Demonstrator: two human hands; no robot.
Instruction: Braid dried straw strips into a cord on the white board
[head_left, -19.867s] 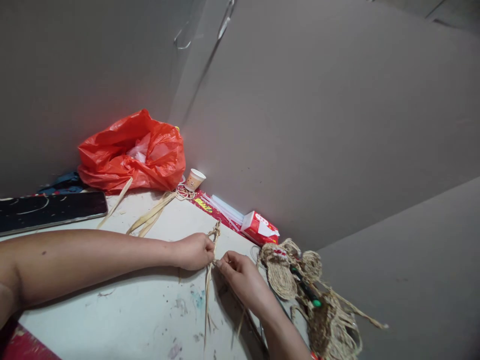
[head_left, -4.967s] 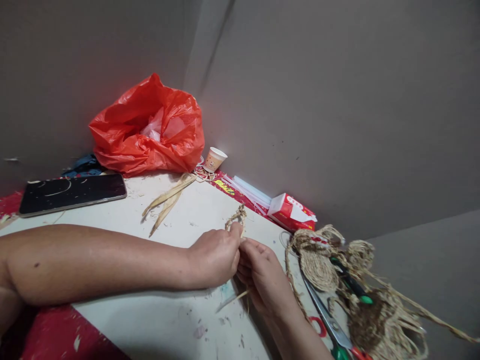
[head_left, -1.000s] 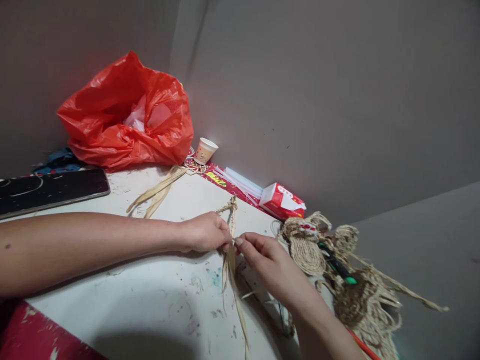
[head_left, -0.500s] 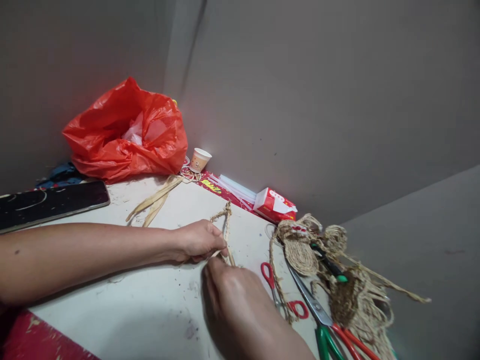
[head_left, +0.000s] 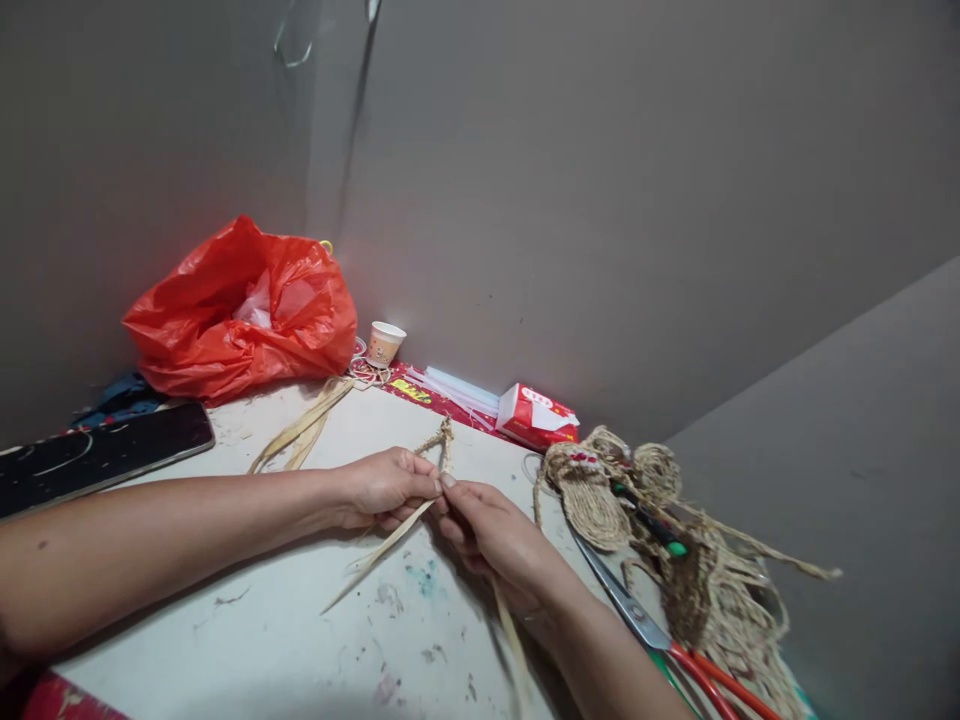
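Between my two hands is a braid of dry, straw-coloured plant fibre [head_left: 446,452], its bent upper end sticking up past my fingers. My left hand [head_left: 394,487] comes in from the left, closed, pinching the braid. My right hand [head_left: 487,525] is closed against it from the right, thumb and finger meeting my left fingertips. One loose flat strand [head_left: 379,555] slants down to the left beneath my hands. Another strand [head_left: 511,630] hangs below my right hand. The exact crossing of the strands is hidden by my fingers.
Large scissors [head_left: 637,620] with red handles and coiled braided rope [head_left: 596,505] lie right. Behind are a red tissue pack [head_left: 538,418], a paper cup [head_left: 385,345], spare fibre strips [head_left: 311,425] and a red plastic bag [head_left: 247,320]. A phone [head_left: 112,448] lies left, below grey walls.
My right hand has turned from back-up to sideways, with its fingers now at the braid. A loose strand now extends down-left, another trails below the right hand. The view has shifted slightly.
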